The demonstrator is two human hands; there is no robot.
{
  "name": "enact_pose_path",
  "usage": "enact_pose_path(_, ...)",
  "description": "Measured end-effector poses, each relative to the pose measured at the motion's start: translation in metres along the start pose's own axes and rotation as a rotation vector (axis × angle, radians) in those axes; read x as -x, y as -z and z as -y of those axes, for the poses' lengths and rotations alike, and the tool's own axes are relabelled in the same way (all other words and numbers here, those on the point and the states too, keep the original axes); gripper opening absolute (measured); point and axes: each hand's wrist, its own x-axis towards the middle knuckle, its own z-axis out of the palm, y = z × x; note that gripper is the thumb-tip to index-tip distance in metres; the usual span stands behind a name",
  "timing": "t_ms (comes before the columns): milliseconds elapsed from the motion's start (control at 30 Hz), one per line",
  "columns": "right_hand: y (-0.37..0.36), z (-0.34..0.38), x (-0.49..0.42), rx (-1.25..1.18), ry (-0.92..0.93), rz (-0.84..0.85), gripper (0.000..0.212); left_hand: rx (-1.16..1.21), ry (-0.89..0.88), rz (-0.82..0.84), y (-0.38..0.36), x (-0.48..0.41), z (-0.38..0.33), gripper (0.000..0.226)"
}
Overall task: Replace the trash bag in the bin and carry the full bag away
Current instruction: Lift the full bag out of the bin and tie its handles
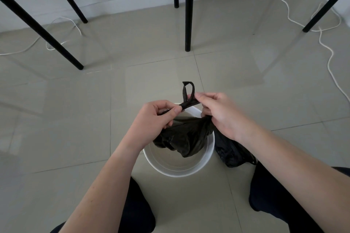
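Note:
A round white bin (206, 162) stands on the tiled floor between my knees, its inside bare where visible. Above its opening hangs a crumpled black trash bag (185, 136), held by both hands. My left hand (157, 119) pinches one twisted handle strip of the bag between thumb and fingers. My right hand (219, 113) pinches the other handle, whose loop sticks up past the fingers, and grips the gathered plastic below. A second black bag (233, 155) lies on the floor right of the bin, partly hidden under my right forearm.
Several black table legs (188, 15) stand on the floor ahead of the bin. White cables (329, 58) trail along the floor at the right and far left. A white wall runs along the back. My dark-trousered knees flank the bin.

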Motion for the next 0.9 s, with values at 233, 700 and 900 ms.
enact_pose_path(233,0.002,0.014,0.006,0.016,-0.022,0.190,0.033,0.029,-0.025,-0.026,0.000,0.001,-0.004,0.014)
enact_pose_path(700,0.001,0.009,0.002,-0.409,-0.046,0.085,0.032,-0.028,0.067,0.121,0.001,0.002,-0.003,0.021)
enact_pose_path(900,0.007,0.013,0.003,-0.584,-0.117,0.256,0.034,0.106,0.112,0.139,0.011,-0.001,-0.004,0.028)
